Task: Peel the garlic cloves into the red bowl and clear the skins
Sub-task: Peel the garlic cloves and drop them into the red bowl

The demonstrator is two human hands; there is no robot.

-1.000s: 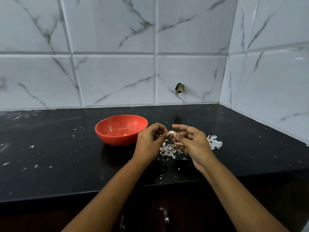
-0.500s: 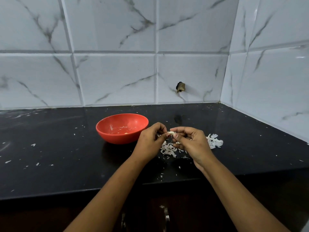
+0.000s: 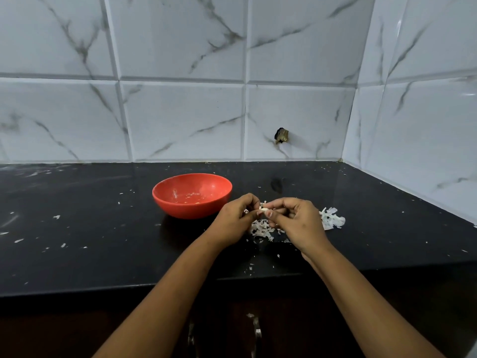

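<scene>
Garlic clove (image 3: 263,210) is being pinched between both hands, just above the worktop (image 3: 90,228) and right of the red bowl (image 3: 192,210), not in it. The left hand (image 3: 236,220) is curling its fingertips onto the clove's left end, the right hand (image 3: 296,219) is gripping the other end with thumb and fingers. How much skin is clinging on, can't tell. Bowl is holding only small pale bits. Peeled skins (image 3: 262,229) are lying heaped under the hands, a second heap (image 3: 331,218) just beside the right hand, flecks littering the worktop. Judging peeling midway; dropping this clove in and clearing skins are both pending
</scene>
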